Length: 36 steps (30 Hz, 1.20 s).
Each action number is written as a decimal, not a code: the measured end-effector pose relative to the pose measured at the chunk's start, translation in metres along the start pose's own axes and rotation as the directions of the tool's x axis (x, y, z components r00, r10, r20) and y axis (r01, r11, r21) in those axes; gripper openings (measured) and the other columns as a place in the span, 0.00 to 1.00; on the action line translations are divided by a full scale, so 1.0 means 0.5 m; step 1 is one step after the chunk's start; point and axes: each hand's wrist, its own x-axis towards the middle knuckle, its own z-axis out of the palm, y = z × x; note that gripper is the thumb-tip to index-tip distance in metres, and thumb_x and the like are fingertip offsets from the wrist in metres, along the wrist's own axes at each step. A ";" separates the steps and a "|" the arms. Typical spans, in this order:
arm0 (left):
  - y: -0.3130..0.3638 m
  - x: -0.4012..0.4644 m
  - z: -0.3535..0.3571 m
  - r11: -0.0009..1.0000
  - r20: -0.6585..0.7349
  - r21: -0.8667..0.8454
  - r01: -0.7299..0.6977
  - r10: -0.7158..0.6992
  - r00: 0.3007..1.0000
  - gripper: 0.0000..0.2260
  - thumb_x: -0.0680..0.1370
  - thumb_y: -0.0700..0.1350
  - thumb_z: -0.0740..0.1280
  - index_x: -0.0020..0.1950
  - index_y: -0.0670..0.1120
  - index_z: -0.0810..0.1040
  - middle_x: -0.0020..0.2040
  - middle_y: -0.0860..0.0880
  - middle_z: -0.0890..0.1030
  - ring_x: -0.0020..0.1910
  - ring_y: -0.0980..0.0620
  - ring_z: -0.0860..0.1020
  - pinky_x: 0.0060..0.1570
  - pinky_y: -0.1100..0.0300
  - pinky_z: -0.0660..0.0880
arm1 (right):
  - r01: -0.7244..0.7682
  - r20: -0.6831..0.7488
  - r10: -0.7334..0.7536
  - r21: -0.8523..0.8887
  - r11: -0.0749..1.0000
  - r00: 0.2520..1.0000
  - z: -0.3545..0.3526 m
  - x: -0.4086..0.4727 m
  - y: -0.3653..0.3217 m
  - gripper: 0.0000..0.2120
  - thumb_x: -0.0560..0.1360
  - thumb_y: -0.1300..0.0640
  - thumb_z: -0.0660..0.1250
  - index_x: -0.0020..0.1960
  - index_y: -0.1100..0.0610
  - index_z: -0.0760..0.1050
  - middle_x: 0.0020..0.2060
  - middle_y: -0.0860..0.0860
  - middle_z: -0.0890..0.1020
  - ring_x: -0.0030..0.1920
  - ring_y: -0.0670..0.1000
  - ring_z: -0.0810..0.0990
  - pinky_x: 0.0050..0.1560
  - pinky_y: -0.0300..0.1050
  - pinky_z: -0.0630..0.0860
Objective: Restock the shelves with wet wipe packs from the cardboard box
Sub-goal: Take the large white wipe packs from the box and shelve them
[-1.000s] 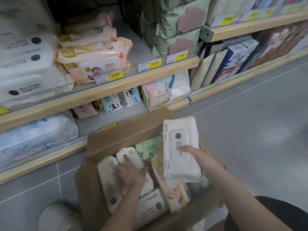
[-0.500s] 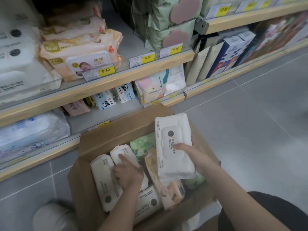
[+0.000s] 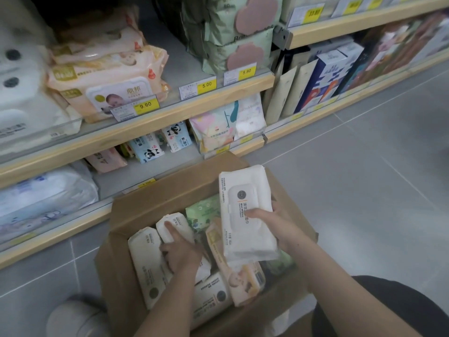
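My right hand [image 3: 279, 224] holds one white wet wipe pack [image 3: 245, 212] above the cardboard box [image 3: 150, 198]; my left hand [image 3: 181, 251] grips another inside. Several packs remain boxed. Far shelves [image 3: 155, 122] partly stocked; restocking well short of complete, I judge.

**Counts of items in and about the cardboard box [image 3: 150, 205]**
In the box: three white packs, one green pack [image 3: 202, 211], one baby-print pack [image 3: 239, 278]. Above it: one white pack [image 3: 245, 215], held. Two hands.
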 end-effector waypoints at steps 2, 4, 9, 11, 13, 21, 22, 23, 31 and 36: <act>-0.010 -0.012 -0.020 1.000 0.030 -0.006 -0.021 0.021 0.999 0.46 0.74 0.54 0.67 0.74 0.59 0.32 0.70 0.32 0.57 0.34 0.46 0.74 0.39 0.55 0.75 | 0.013 0.008 -0.013 -0.022 1.000 1.000 0.007 -0.002 -0.004 0.36 0.54 0.53 0.79 0.60 0.58 0.73 0.49 0.55 0.84 0.47 0.56 0.85 0.47 0.55 0.82; -0.019 -0.020 -0.046 0.999 0.048 0.005 -0.045 0.045 0.998 0.45 0.74 0.56 0.66 0.73 0.59 0.31 0.70 0.34 0.59 0.35 0.47 0.74 0.36 0.57 0.76 | 0.040 0.010 -0.040 -0.044 0.998 0.999 0.014 -0.014 -0.014 0.28 0.59 0.57 0.78 0.56 0.56 0.73 0.47 0.54 0.84 0.44 0.53 0.85 0.39 0.47 0.81; -0.038 -0.060 -0.154 0.989 0.051 -0.002 -0.149 0.148 0.988 0.44 0.72 0.56 0.66 0.74 0.60 0.34 0.58 0.44 0.74 0.43 0.45 0.78 0.41 0.54 0.79 | 0.115 0.007 -0.115 -0.107 0.988 0.993 0.030 -0.061 -0.037 0.16 0.67 0.67 0.74 0.48 0.55 0.71 0.40 0.49 0.81 0.38 0.48 0.81 0.30 0.39 0.76; -0.042 -0.088 -0.206 0.980 0.062 0.000 -0.201 0.200 0.978 0.43 0.72 0.55 0.66 0.75 0.61 0.37 0.56 0.45 0.73 0.39 0.49 0.78 0.36 0.59 0.76 | 0.138 0.009 -0.138 -0.140 0.980 0.990 0.038 -0.080 -0.047 0.16 0.67 0.67 0.74 0.46 0.54 0.71 0.41 0.50 0.81 0.39 0.49 0.82 0.31 0.40 0.76; -0.051 -0.110 -0.258 0.967 0.065 0.015 -0.256 0.254 0.965 0.41 0.71 0.55 0.65 0.74 0.64 0.40 0.58 0.44 0.73 0.37 0.50 0.78 0.35 0.60 0.74 | 0.148 0.017 -0.148 -0.175 0.973 0.989 0.045 -0.098 -0.055 0.20 0.63 0.63 0.77 0.51 0.55 0.72 0.46 0.53 0.82 0.43 0.52 0.83 0.35 0.43 0.77; -0.113 -0.157 -0.479 0.920 -0.098 0.046 -0.389 0.392 0.915 0.41 0.67 0.57 0.68 0.75 0.61 0.51 0.69 0.49 0.71 0.62 0.45 0.73 0.51 0.56 0.73 | 0.290 0.114 -0.267 -0.345 0.893 0.957 0.119 -0.191 -0.135 0.26 0.60 0.61 0.79 0.56 0.55 0.74 0.46 0.50 0.83 0.43 0.49 0.83 0.28 0.35 0.75; -0.121 -0.159 -0.508 0.919 -0.121 0.040 -0.393 0.395 0.911 0.40 0.67 0.57 0.69 0.75 0.61 0.52 0.71 0.50 0.69 0.64 0.46 0.72 0.52 0.57 0.72 | 0.311 0.136 -0.280 -0.355 0.881 0.950 0.136 -0.202 -0.151 0.27 0.59 0.60 0.78 0.55 0.53 0.74 0.46 0.49 0.82 0.43 0.48 0.82 0.28 0.35 0.74; -0.129 -0.163 -0.538 0.919 -0.137 0.042 -0.393 0.395 0.909 0.40 0.68 0.57 0.69 0.75 0.61 0.53 0.72 0.51 0.68 0.66 0.46 0.71 0.53 0.57 0.71 | 0.334 0.158 -0.295 -0.369 0.868 0.942 0.155 -0.215 -0.167 0.28 0.58 0.59 0.78 0.55 0.52 0.72 0.46 0.48 0.82 0.43 0.47 0.81 0.30 0.37 0.74; -0.225 -0.178 -0.765 0.911 -0.363 -0.074 -0.405 0.353 0.862 0.41 0.61 0.60 0.72 0.72 0.61 0.62 0.70 0.53 0.70 0.66 0.48 0.71 0.59 0.54 0.70 | 0.582 0.361 -0.459 -0.578 0.573 0.811 0.359 -0.251 -0.323 0.36 0.54 0.51 0.80 0.59 0.52 0.70 0.49 0.49 0.80 0.49 0.51 0.80 0.42 0.48 0.78; -0.306 -0.144 -0.858 0.909 -0.463 -0.179 -0.377 0.260 0.848 0.41 0.60 0.59 0.73 0.72 0.62 0.63 0.69 0.53 0.71 0.65 0.47 0.72 0.60 0.53 0.71 | 0.694 0.496 -0.530 -0.664 0.278 0.687 0.543 -0.248 -0.391 0.38 0.55 0.51 0.79 0.61 0.50 0.67 0.49 0.46 0.76 0.50 0.50 0.75 0.40 0.44 0.73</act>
